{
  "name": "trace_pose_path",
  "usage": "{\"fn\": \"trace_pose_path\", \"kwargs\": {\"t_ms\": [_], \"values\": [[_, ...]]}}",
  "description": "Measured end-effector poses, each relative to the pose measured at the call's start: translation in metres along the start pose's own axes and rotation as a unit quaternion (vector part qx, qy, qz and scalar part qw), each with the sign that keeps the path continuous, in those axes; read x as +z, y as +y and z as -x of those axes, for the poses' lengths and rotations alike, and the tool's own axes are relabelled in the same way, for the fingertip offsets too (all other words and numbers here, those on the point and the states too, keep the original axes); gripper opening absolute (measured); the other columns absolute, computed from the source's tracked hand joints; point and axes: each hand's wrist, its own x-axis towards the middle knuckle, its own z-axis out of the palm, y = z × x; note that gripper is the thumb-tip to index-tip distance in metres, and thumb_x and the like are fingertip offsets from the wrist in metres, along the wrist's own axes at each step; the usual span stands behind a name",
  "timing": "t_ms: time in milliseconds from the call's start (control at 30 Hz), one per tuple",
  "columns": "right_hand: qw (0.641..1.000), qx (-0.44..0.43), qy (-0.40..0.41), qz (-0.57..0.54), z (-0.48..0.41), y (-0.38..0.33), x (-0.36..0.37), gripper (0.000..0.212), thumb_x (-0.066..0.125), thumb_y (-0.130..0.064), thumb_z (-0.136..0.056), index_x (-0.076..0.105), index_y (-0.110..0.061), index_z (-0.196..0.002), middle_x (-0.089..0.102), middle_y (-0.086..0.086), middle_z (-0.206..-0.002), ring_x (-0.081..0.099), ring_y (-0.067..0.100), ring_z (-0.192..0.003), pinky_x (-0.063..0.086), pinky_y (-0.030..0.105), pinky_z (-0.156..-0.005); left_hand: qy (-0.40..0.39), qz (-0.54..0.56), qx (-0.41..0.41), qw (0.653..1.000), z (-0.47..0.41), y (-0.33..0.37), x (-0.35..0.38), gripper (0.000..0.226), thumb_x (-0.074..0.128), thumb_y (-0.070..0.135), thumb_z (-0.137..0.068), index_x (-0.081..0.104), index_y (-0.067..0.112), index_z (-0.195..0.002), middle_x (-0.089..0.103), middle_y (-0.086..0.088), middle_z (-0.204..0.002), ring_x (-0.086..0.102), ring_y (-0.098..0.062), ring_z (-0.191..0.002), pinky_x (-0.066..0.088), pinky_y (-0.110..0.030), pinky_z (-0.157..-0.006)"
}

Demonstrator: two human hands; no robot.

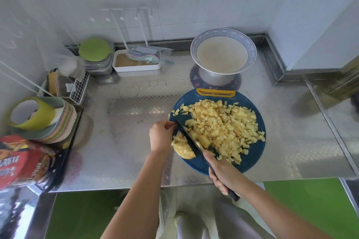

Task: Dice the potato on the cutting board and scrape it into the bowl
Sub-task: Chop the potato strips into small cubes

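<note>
Counter (126, 132) open beyond board's (252, 161) left edge; right fingers (217, 179) grip knife (189, 137), left fingers (167, 124) curl by potato (184, 151).

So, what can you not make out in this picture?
Head view:
- Left hand: fingertips hidden behind the hand itself, so its hold on the potato piece is unclear.
- Potato piece: partly under the knife.
- Bowl: too pale to tell whether empty.
- Red packet: cut by the left edge, print blurred.
</note>
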Motion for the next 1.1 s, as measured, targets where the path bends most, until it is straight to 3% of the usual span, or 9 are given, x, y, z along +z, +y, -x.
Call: {"fn": "trace_pose_path", "kwargs": {"t_ms": [200,333,400,533,600,767,933,1033,1100], "values": [[0.999,0.027,0.023,0.003,-0.014,-0.017,0.009,0.072,0.030,-0.067,-0.097,0.040,-0.015,-0.048,0.032,-0.007,-0.034,0.030,0.008,-0.025,0.028,0.021,-0.035,-0.016,-0.017,-0.005,1.000,-0.004,0.002,-0.005,0.008,0.070,0.004,-0.082,0.076,0.009,-0.086,0.070,-0.003,-0.079,0.062,-0.015,-0.072,0.050,-0.025,-0.068],[0.999,0.015,0.029,-0.038,-0.018,-0.013,0.019,0.081,0.036,-0.097,-0.058,0.029,-0.017,-0.051,0.025,-0.002,-0.042,0.024,0.014,-0.033,0.021,0.020,-0.039,-0.053,-0.045,0.021,0.997,-0.007,-0.001,-0.010,0.011,0.068,0.003,-0.083,0.076,0.009,-0.088,0.068,0.003,-0.078,0.059,-0.005,-0.068,0.043,-0.006,-0.060],[0.998,0.012,-0.001,-0.064,-0.014,-0.009,0.014,0.076,0.040,-0.088,-0.073,0.035,-0.015,-0.051,0.031,0.001,-0.042,0.028,0.015,-0.033,0.024,0.021,-0.038,-0.057,-0.027,0.024,0.998,-0.003,-0.002,-0.014,0.012,0.068,0.005,-0.084,0.076,0.011,-0.091,0.068,0.003,-0.079,0.059,-0.002,-0.066,0.044,-0.005,-0.060],[0.993,0.022,-0.041,-0.111,-0.006,-0.007,0.005,0.070,0.041,-0.075,-0.088,0.039,-0.015,-0.052,0.032,0.003,-0.045,0.028,0.016,-0.035,0.025,0.022,-0.039,0.020,-0.005,0.001,1.000,-0.008,-0.002,-0.021,0.016,0.053,0.012,-0.095,0.069,0.011,-0.095,0.066,0.000,-0.080,0.062,-0.017,-0.074,0.054,-0.031,-0.072],[0.990,0.021,-0.052,-0.130,-0.001,-0.012,0.003,0.068,0.039,-0.073,-0.090,0.038,-0.015,-0.054,0.031,0.003,-0.047,0.027,0.015,-0.036,0.025,0.022,-0.039,0.037,-0.035,-0.023,0.998,-0.020,0.004,-0.019,0.027,0.042,0.011,-0.097,0.068,0.008,-0.092,0.065,-0.006,-0.079,0.063,-0.025,-0.077,0.053,-0.035,-0.071],[0.990,-0.016,-0.058,-0.128,0.008,-0.025,-0.003,0.069,0.036,-0.074,-0.090,0.037,-0.014,-0.055,0.030,0.003,-0.046,0.027,0.015,-0.036,0.027,0.023,-0.040,-0.047,-0.072,0.005,0.996,-0.025,0.025,-0.012,0.033,0.035,0.005,-0.097,0.068,0.008,-0.104,0.065,-0.002,-0.094,0.059,-0.015,-0.084,0.043,-0.022,-0.068],[0.995,-0.055,-0.023,-0.081,0.019,-0.019,-0.003,0.069,0.038,-0.072,-0.088,0.040,-0.015,-0.049,0.036,0.003,-0.043,0.032,0.015,-0.032,0.030,0.024,-0.039,-0.039,-0.019,0.079,0.996,-0.001,0.021,-0.024,0.020,0.049,0.007,-0.096,0.064,0.017,-0.105,0.066,0.007,-0.090,0.062,-0.006,-0.085,0.046,-0.013,-0.072],[0.996,-0.066,-0.018,-0.063,0.024,-0.006,0.007,0.071,0.037,-0.075,-0.087,0.040,-0.016,-0.048,0.035,0.004,-0.043,0.033,0.017,-0.033,0.032,0.026,-0.040,-0.003,-0.009,0.055,0.998,0.024,0.004,-0.026,0.011,0.056,0.011,-0.094,0.061,0.018,-0.100,0.062,0.009,-0.088,0.058,-0.001,-0.080,0.042,-0.007,-0.066],[0.996,-0.057,-0.017,-0.060,0.027,0.003,0.016,0.072,0.035,-0.077,-0.087,0.039,-0.015,-0.049,0.034,0.005,-0.044,0.034,0.018,-0.034,0.033,0.027,-0.041,0.026,0.002,0.029,0.999,0.043,-0.011,-0.017,0.010,0.057,0.016,-0.094,0.061,0.018,-0.103,0.062,0.006,-0.094,0.061,-0.008,-0.085,0.045,-0.011,-0.069]]}}
